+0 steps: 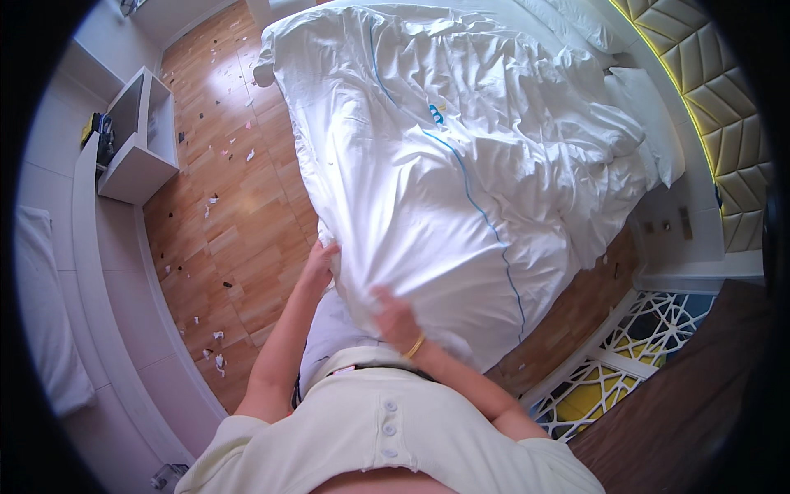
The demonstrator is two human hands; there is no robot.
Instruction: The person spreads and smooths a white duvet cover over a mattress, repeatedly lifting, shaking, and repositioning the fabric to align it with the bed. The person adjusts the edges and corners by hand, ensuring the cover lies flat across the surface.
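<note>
A rumpled white duvet cover [419, 204] with a thin blue stripe and a small blue emblem is spread over the bed before me. My left hand [322, 262] grips its edge at the near left corner. To the right of it, my right hand [398, 318], blurred and with a gold bangle at the wrist, is on or just above the fabric; whether its fingers hold any cloth cannot be told. White pillows [654, 117] lie at the far right, against the headboard.
Scraps of paper [219, 335] and dark bits litter the wood floor [247, 204] at left. A white cabinet [139, 170] stands by the left wall, where a white towel [46, 309] hangs. At right are a padded headboard [710, 80], a white lattice panel [623, 361] and a brown curtain [685, 383].
</note>
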